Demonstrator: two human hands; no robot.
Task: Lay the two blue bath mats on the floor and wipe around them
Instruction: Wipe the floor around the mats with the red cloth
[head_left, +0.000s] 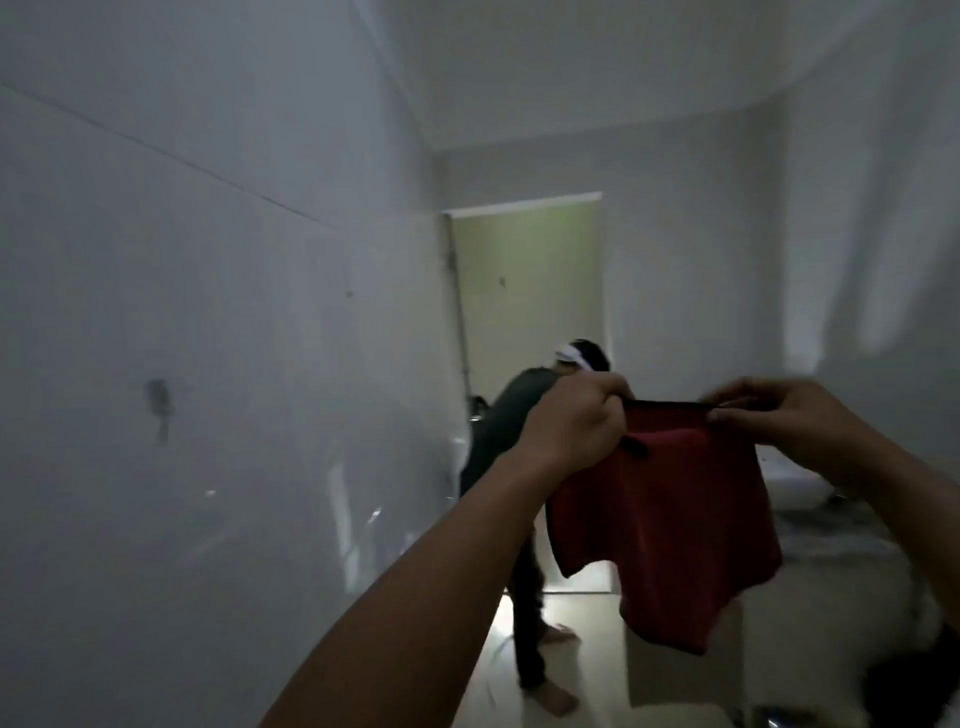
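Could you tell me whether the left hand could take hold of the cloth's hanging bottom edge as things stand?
Probably not right away: the left hand and right hand both grip the red cloth by its top edge. Nothing blocks the hanging edge, but the left hand would have to let go first.

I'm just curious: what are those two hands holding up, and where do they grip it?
A red cloth, held by its dark top edge: left hand and right hand at either end.
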